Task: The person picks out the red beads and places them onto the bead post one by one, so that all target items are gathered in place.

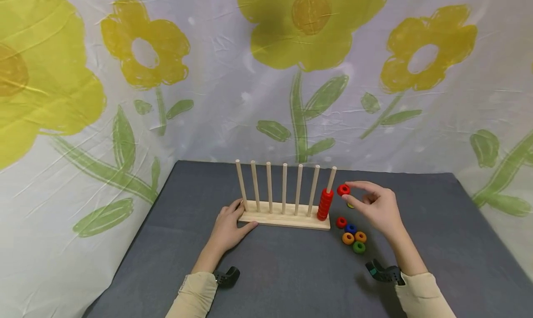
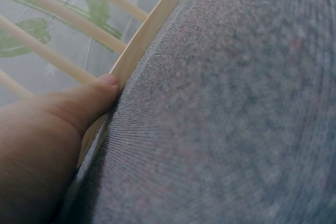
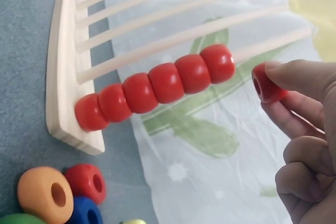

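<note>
A wooden peg rack point(image 1: 287, 221) carries a row of upright pegs, and several red beads point(image 1: 325, 204) are stacked on its rightmost peg. My left hand point(image 1: 228, 227) holds the rack's left end, thumb along the front edge; in the left wrist view the thumb point(image 2: 79, 103) presses the base's edge. Between thumb and fingertips my right hand point(image 1: 376, 207) pinches one red bead point(image 1: 343, 190), just right of the beaded peg's upper part. The right wrist view shows that held bead point(image 3: 266, 83) apart from the peg, its hole turned toward the peg.
On the grey cloth right of the rack lie a loose red bead point(image 1: 341, 222), a blue bead point(image 1: 351, 228), two orange beads point(image 1: 348, 238) and a green bead point(image 1: 359, 247). A yellow bead point(image 1: 350, 206) is partly hidden beneath the right hand. A flowered curtain point(image 1: 216, 100) hangs behind.
</note>
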Motion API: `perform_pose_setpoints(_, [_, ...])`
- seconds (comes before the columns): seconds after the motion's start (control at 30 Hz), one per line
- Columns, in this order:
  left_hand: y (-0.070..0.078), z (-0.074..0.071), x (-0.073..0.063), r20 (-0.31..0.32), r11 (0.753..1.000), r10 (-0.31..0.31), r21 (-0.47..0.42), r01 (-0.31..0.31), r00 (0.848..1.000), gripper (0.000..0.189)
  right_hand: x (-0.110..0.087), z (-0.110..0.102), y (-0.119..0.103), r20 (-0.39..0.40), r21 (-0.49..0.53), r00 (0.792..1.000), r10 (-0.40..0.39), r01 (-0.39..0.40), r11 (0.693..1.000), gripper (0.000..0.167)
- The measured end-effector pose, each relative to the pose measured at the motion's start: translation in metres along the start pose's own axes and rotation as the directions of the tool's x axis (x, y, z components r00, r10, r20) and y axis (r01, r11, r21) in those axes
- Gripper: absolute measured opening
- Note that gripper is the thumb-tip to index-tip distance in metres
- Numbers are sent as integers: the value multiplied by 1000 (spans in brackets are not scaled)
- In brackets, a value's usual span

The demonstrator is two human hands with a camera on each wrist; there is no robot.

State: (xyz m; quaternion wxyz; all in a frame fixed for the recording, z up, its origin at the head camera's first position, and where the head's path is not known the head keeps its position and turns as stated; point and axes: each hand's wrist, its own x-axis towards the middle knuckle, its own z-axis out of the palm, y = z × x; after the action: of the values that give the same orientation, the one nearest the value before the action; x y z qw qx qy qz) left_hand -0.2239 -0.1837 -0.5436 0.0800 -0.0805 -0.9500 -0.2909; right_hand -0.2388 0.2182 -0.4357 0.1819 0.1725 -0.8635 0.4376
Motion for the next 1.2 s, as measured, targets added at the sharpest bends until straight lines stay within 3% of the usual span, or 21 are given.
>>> perform_pose_setpoints(1.2, [0, 0, 0, 0, 1000, 3, 0, -3, 1000, 74, 23, -11, -28, -99, 71, 993, -64, 71, 995, 29])
